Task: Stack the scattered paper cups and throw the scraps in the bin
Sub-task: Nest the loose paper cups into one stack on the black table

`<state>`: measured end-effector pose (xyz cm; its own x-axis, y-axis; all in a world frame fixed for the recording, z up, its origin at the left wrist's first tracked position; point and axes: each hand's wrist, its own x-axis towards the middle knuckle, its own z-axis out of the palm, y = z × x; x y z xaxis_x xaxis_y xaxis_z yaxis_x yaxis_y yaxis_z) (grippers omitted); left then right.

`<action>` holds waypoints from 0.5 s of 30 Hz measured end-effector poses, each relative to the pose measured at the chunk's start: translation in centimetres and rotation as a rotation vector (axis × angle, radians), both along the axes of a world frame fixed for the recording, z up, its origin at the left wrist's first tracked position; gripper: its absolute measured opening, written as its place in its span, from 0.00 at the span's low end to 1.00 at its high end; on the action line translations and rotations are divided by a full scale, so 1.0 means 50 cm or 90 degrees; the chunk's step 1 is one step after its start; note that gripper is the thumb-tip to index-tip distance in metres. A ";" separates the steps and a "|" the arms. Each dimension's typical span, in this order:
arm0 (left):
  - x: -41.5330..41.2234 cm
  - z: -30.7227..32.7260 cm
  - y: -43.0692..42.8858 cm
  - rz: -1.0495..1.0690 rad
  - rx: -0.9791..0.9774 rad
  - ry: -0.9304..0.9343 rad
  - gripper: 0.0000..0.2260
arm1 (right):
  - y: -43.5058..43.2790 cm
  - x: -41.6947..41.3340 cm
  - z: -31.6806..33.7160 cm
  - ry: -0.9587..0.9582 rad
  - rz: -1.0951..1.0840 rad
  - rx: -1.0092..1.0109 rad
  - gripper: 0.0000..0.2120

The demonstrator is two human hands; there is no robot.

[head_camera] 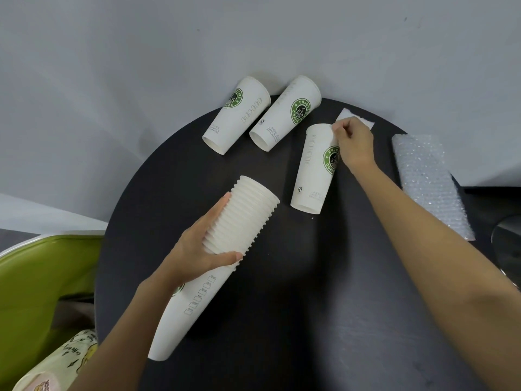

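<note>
My left hand grips the nested cup stack at the near-left side of the desk; my right hand pinches the far end of a lying cup at centre-right. Hazard: this fingertip pinch on thin paper may slip or crush the wall, and the released cup could roll toward the desk edge.

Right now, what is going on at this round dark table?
A person is collecting cups. The left hand grips a long stack of nested white paper cups over the round dark table. The right hand, fingers curled, is at the far end of one lying white paper cup with a green logo; a grip is not certain. Two more such cups, a white scrap and a bubble-wrap sheet are not yet picked up.
</note>
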<state>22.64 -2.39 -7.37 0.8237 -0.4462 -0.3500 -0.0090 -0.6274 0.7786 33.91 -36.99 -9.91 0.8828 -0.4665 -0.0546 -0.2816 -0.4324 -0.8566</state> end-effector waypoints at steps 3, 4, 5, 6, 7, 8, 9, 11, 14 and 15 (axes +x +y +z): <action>-0.010 0.005 0.008 0.007 -0.001 -0.002 0.45 | 0.002 -0.023 0.010 -0.022 -0.002 0.014 0.07; -0.013 0.007 0.010 0.010 -0.001 0.000 0.45 | 0.001 -0.030 0.014 -0.033 -0.001 0.021 0.06; -0.016 0.009 0.012 0.012 0.000 0.003 0.45 | 0.000 -0.038 0.020 -0.046 -0.003 0.027 0.05; -0.020 0.011 0.014 0.011 0.000 0.004 0.45 | 0.001 -0.046 0.027 -0.064 -0.011 0.033 0.05; -0.023 0.012 0.017 0.007 -0.001 0.004 0.45 | 0.000 -0.054 0.032 -0.085 -0.022 0.037 0.05; -0.027 0.014 0.019 0.004 -0.003 0.003 0.45 | -0.001 -0.061 0.038 -0.107 -0.032 0.042 0.07; -0.032 0.016 0.020 0.001 -0.004 0.001 0.45 | 0.000 -0.068 0.045 -0.126 -0.038 0.046 0.09; -0.041 0.020 0.022 -0.002 -0.004 0.003 0.45 | 0.005 -0.081 0.061 -0.158 -0.036 0.054 0.13; -0.052 0.026 0.016 -0.018 0.002 -0.001 0.45 | 0.021 -0.093 0.084 -0.187 -0.038 0.063 0.15; -0.056 0.029 0.014 -0.023 0.001 -0.003 0.45 | 0.029 -0.098 0.090 -0.192 -0.038 0.066 0.15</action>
<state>19.86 -1.70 -5.92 0.8089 -0.4751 -0.3465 -0.0356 -0.6277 0.7776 29.02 -35.54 -5.43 0.8377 -0.5234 0.1559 -0.0300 -0.3291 -0.9438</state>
